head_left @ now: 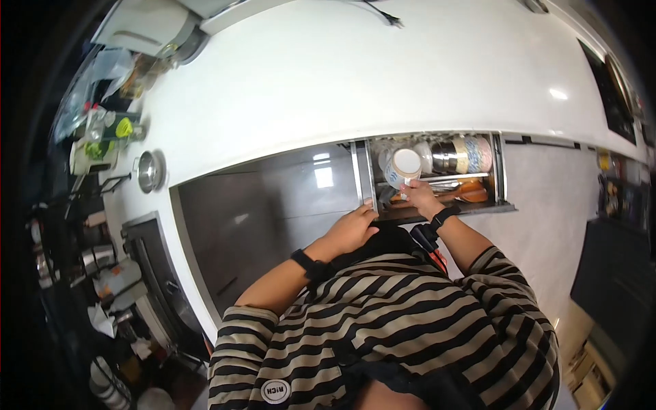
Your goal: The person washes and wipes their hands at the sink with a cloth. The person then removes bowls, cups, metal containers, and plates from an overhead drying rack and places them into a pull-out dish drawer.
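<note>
A pulled-out drawer (506, 207) lies in front of my body. My right hand (424, 198) is closed on the near side of a white mug (396, 176) with a blue pattern, held over the drawer's left part. The fingers partly cover where they grip it. My left hand (352, 229) grips the drawer's front left corner, its fingertips over the edge and the thumb nearer me. More cups (471, 155) lie in a row at the back of the drawer. In the front compartment are orange-brown utensils (471, 191) and metal ones.
The white counter (307, 82) runs behind the drawer and down the left side. A small metal pot (149, 171) sits on its left arm, near a greenish container (96, 154). A black cable end (393, 20) lies at the back. A dark cooktop (605, 96) is far right.
</note>
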`<state>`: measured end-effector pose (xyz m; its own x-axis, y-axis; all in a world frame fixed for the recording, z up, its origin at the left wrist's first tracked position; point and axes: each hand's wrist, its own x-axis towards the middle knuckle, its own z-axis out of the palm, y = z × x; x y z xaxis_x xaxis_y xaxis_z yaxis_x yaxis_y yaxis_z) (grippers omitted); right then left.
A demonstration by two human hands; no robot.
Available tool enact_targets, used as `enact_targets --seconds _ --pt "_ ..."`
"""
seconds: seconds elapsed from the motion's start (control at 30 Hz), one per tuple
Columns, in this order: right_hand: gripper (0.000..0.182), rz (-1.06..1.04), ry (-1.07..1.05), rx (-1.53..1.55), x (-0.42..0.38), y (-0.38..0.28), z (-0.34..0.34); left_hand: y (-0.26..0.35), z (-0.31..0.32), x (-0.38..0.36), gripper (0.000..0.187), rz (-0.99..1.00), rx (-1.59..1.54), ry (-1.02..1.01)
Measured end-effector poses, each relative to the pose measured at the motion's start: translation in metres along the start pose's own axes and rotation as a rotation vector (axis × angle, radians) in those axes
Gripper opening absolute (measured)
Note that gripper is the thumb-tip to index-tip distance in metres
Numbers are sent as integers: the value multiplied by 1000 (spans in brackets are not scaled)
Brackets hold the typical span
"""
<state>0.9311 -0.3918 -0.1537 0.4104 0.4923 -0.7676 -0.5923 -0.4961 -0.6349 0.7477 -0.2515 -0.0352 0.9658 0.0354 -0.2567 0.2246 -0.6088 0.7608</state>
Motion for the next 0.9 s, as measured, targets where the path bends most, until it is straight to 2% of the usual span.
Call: enact_targets --seconds 0.07,0.1,0.13,0.17,0.3,0.4,0.47,0.6,0.63,0.67,0.73,0.83,0.9 --pt "12 -53 -19 -122 37 16 -4 6 -16 -13 29 -154 -19 4" --pt "12 -105 -29 11 58 32 -5 7 -22 -21 30 -206 -36 36" --pt "11 1 21 -76 62 22 4 7 -28 -31 30 -266 -52 75" --pt "10 4 39 -180 71 17 11 8 -33 -39 31 -363 -102 85" --pt "11 -34 19 -410 129 51 -4 4 -34 -69 32 -525 -301 348" --pt "14 -56 -50 -545 156 59 -7 6 -35 -91 31 -643 -327 457" --pt "16 -32 -57 -534 171 61 -7 4 -28 -102 30 -654 -372 491" --pt "25 79 82 -276 183 69 -10 7 -26 -117 29 -693 -418 553" --pt "26 -70 -46 -734 204 81 -22 7 -25 -119 29 -696 -426 562" --pt "25 -28 -51 -643 199 79 -21 6 -24 -123 29 -706 -417 555" --pt "25 -478 -43 -1762 249 120 -48 3 -21 -128 30 -723 -401 530" --pt "26 -553 -201 -2028 227 101 -40 4 -29 -136 33 -692 -372 502" --pt "26 -612 -250 -2022 209 86 -36 -1 -45 -144 34 -653 -354 505"
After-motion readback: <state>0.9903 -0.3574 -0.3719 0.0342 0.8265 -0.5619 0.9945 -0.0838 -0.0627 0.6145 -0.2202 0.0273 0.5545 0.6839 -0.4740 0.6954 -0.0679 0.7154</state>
